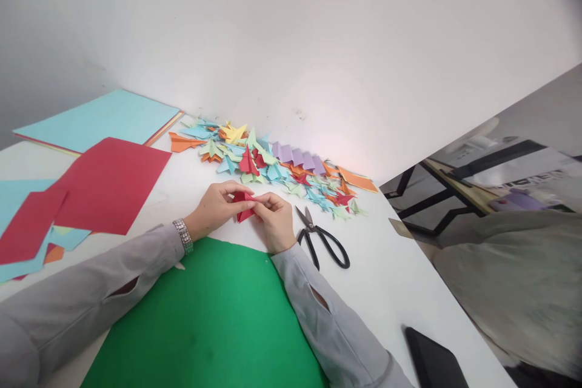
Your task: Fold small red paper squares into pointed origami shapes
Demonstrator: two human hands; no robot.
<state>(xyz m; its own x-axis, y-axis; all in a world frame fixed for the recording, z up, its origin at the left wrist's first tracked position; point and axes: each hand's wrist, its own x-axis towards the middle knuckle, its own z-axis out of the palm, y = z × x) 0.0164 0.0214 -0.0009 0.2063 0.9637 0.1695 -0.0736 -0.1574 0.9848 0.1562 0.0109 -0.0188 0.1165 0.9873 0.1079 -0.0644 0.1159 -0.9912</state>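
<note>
Between my two hands is a small folded piece of red paper (pixel 244 211), raised just past the far edge of a green sheet (pixel 204 315). My left hand (pixel 214 209) pinches it from the left, thumb across its front. From the right, my right hand (pixel 276 218) grips its edge between thumb and fingers. The fingers cover part of the folds. Black-handled scissors (pixel 321 236) lie partly open beside my right wrist. Behind my hands spreads a pile of small folded paper planes (pixel 248 160) in several colours.
At left lie a large red sheet (pixel 113 185), a smaller red piece (pixel 30 227) over blue scraps, and a stack of sheets topped with light blue (pixel 104 118). A black phone-like device (pixel 434 357) rests near the right table edge. A wall (pixel 291 42) stands behind the table.
</note>
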